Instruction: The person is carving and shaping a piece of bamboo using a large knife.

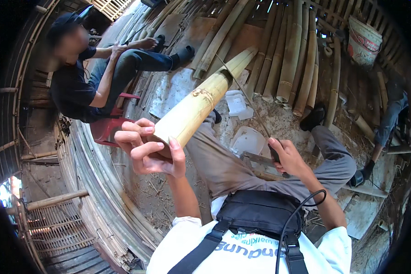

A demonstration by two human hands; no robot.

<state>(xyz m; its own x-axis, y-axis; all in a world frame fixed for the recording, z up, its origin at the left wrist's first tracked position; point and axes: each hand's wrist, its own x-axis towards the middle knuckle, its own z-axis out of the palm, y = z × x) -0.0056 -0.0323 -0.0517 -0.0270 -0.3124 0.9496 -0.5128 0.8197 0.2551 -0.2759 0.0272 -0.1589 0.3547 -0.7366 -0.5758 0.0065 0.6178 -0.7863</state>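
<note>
My left hand [154,153] grips the near end of a pale yellow bamboo tube [185,109], its fingers and thumb around the open rim. The tube slants up and away to the right, with a node ring partway along and a dark notch cut beyond it. My right hand [288,157] is closed round the dark handle of a long, thin, dark tool [254,109]. Its narrow shaft crosses the bamboo at the notch; whether it is a file or a narrow blade cannot be told. Beside that hand shows a flat metal blade [259,158], partly hidden.
Several bamboo poles [287,59] lie at the back. Split bamboo strips [93,182] run along the left. A person [77,68] sits on a red plastic chair [107,130]; another person's leg [390,114] shows right. A white bucket [364,43] stands back right; clear plastic containers [238,105] lie ahead.
</note>
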